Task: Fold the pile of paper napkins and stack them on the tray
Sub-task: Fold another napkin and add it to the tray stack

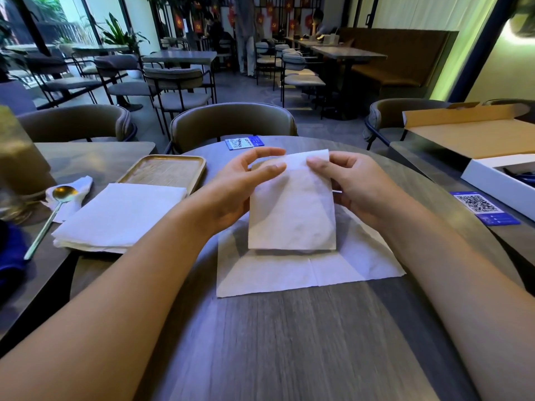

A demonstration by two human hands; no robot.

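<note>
Folded napkin [291, 209] held up above the round table [289, 342], between both hands. Left hand [243, 186] at its upper left corner, grip narrow, thumb and forefinger pinching the paper's edge. Right hand [353, 186] at the upper right corner, grip likewise narrow, thumb on the front face and fingers curled behind. Lower edge of the napkin hanging just above an unfolded napkin [304, 270] spread flat on the table; touching it or not, hard to tell from this angle.

Pile of napkins [118, 215] to the left, flat and square, its far corner overlapping the near rim of the wooden tray [199, 169]. Tray beyond the pile, nothing visible on its bare wood.

Further left, a gold spoon [55, 206] lying with its bowl on a crumpled napkin [78, 192], beside a tall glass [17, 163], blurred at the frame's edge. Blue QR card [244, 142] at the far rim of the table, behind the hands. Second QR card [483, 208] to the right, near an open cardboard box [474, 134]. Grey chair [231, 123] across the table.
</note>
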